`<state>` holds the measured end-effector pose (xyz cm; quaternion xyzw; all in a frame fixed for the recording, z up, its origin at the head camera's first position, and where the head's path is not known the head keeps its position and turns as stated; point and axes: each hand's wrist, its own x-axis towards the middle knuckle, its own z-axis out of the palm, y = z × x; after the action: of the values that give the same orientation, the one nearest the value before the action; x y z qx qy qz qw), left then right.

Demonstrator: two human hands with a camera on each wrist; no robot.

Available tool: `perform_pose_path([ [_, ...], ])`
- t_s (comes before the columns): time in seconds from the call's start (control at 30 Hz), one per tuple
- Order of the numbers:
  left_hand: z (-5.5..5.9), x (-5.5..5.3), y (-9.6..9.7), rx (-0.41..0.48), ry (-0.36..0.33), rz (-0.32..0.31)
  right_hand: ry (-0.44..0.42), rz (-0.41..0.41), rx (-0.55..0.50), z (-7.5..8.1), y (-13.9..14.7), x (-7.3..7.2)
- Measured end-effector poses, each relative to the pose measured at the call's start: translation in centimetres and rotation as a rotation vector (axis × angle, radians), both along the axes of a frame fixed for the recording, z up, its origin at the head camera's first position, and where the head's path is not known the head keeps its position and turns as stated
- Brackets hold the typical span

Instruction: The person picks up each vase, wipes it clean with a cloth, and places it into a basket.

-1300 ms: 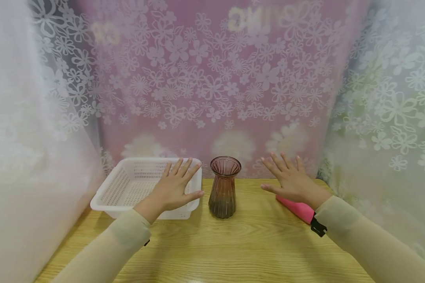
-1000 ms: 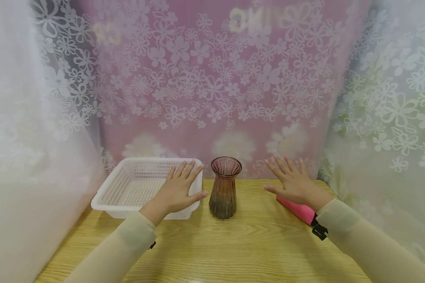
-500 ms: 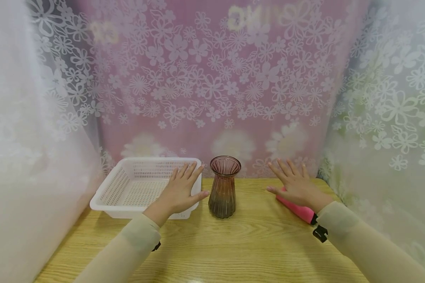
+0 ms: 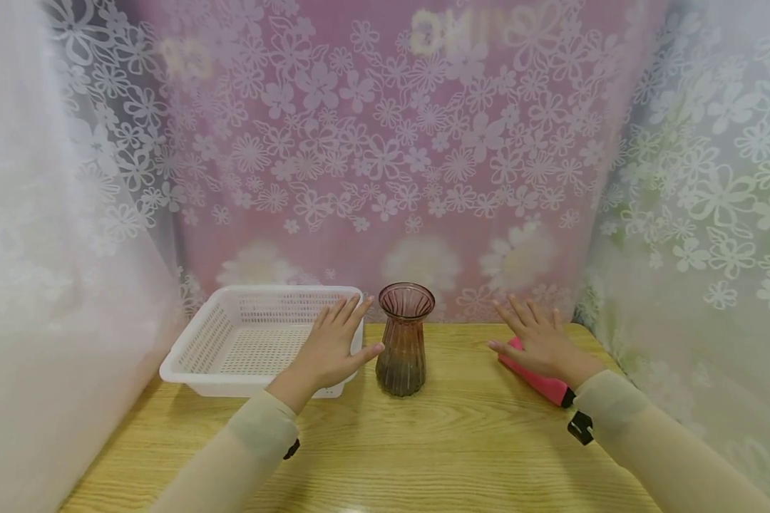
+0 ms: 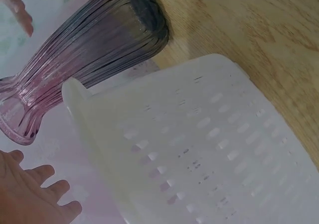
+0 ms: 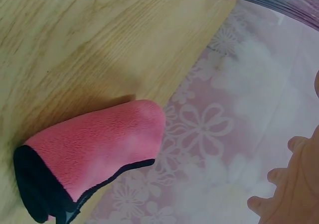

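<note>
My left hand (image 4: 326, 353) hovers with fingers spread over the right side of a white perforated plastic basket (image 4: 195, 349). Its thumb overlaps the edge of the vase in the head view. The ribbed glass vase (image 4: 403, 356), purple at the flared mouth and smoky grey below, stands upright between my hands. To the right, my right hand (image 4: 540, 347) is spread above a pink fuzzy cloth item (image 4: 545, 387). In the right wrist view this item (image 6: 99, 144) shows black trim and a black end, and the fingers (image 6: 279, 176) are apart from it. Both hands hold nothing.
A light wood table (image 4: 385, 456) carries everything. Behind it hangs a pink floral curtain (image 4: 391, 142), with pale translucent sheets (image 4: 712, 285) at both sides. Small black devices (image 4: 580, 427) sit under the wrists.
My left hand has drifted right and slightly down, its thumb coming nearer the vase. My right hand has shifted slightly right and down over the pink cloth item. The objects have stayed put.
</note>
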<state>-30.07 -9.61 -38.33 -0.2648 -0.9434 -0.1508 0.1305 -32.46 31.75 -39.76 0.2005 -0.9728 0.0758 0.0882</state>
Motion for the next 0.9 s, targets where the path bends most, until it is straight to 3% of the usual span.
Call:
perform_pose_path([
  [0.33,-0.7,-0.6,0.7,0.05,0.013,0.013,-0.044,-0.025,-0.005,-0.6,0.5,-0.4],
  [0.7,-0.7,-0.8,1.5,0.168,0.029,-0.021,-0.043,-0.058,0.016,-1.6,1.2,-0.5],
  [0.9,-0.6,-1.1,2.1,0.237,0.032,-0.047,-0.07,-0.066,-0.031,-1.5,1.4,-0.2],
])
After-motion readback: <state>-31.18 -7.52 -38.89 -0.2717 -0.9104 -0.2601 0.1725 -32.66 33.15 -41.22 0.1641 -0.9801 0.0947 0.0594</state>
